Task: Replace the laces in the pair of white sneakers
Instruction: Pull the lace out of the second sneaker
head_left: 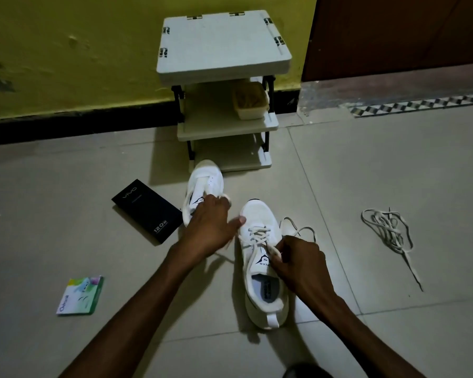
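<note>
Two white shoes sit on the floor. The near sneaker lies long-ways, with its toe at the far end and its heel at the near end. Its toe leans a little to the left. A lace goes criss-cross over the far half of its front. The holes closer to the heel look empty.

The right grip is on the right side of this shoe, about halfway along it. It pinches the lace between thumb and fingers, right beside the tongue. From there the lace goes far and left, up into the crosses. A loose loop of it lies on the floor just to the right of the toe.

I think the next move is to push this end through an empty hole. Those holes are just beside the right grip, on its near side. So this grip is the closer one for the job.

The left grip is over the far sneaker, which sits far and left and shows no lace. Its thumb sticks out toward the toe of the near sneaker. I cannot tell if its fingers hold that shoe or only rest on it.

A heap of loose laces lies well apart, on the right.
</note>
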Motion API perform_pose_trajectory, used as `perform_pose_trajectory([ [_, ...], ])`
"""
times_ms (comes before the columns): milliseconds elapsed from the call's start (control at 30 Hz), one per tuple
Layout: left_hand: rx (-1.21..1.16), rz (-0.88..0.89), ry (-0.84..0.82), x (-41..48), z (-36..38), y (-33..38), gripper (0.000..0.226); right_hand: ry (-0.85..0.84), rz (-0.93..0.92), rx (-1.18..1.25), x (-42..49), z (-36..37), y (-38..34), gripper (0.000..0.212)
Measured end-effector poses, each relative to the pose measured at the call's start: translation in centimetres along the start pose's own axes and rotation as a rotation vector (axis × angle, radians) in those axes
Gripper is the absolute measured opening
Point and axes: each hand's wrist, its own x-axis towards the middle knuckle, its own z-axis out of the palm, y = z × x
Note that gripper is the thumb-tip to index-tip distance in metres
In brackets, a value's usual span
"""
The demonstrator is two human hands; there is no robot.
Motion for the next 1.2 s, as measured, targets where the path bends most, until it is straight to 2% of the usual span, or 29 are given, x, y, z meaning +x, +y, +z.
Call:
perform_pose_trajectory([
  [33,0.053,0.006,0.015,-0.7,0.5,0.1,0.048,-0.015,0.0,-0.016,0.1,0.0,-0.2,0.024],
  [133,0.155,0.03,0.226,-3.2,1.9,1.4,0.042,-0.017,-0.02,-0.112,0.2,0.2,-0.7,0.024],
  [200,0.14,0.033,0.293,-4.5,3.2,1.7,0.042,-0.008,-0.025,-0.154,0.3,0.3,-0.8,0.029],
  [300,0.107,0.028,0.172,-5.1,5.6,1.8,0.055,0.002,-0.076,-0.212,0.5,0.7,-0.5,0.03],
  [367,0.073,0.027,0.17,-4.9,7.2,1.8,0.063,-0.012,-0.109,-0.241,0.6,0.8,-0.5,0.025],
  [467,-0.25,-0.023,0.265,-4.1,8.0,0.8,0.058,-0.001,-0.12,-0.159,0.4,0.7,0.3,0.029],
  [533,-0.608,-0.229,0.167,-3.5,7.6,-0.8,0.049,0.059,0.019,0.037,0.6,0.5,1.7,0.037],
  [600,-0.97,-0.429,-0.01,-3.3,7.5,-2.1,0.049,0.0,0.25,0.269,1.0,0.3,3.0,0.033],
  [667,-1.017,-0.42,-0.016,-3.2,7.7,-2.5,0.051,-0.046,0.309,0.303,1.0,0.3,3.2,0.025],
  [767,-0.81,-0.278,0.136,-3.5,7.5,-1.3,0.055,0.021,0.083,0.117,0.7,-0.2,1.7,0.006],
  [867,-0.606,-0.16,0.215,-3.7,7.3,0.0,0.056,0.049,-0.167,-0.159,1.2,-0.4,-0.2,0.029],
  [967,-0.546,-0.115,0.229,-3.8,7.3,0.4,0.053,0.034,-0.418,-0.407,2.5,0.6,-1.7,0.016],
  [1067,-0.535,-0.105,0.22,-3.9,6.8,0.5,0.052,0.005,-0.483,-0.57,3.6,1.1,-2.2,0.018],
  [1200,-0.498,-0.085,0.201,-4.0,6.4,0.5,0.052,-0.004,-0.58,-0.643,4.4,1.2,-2.7,0.023],
])
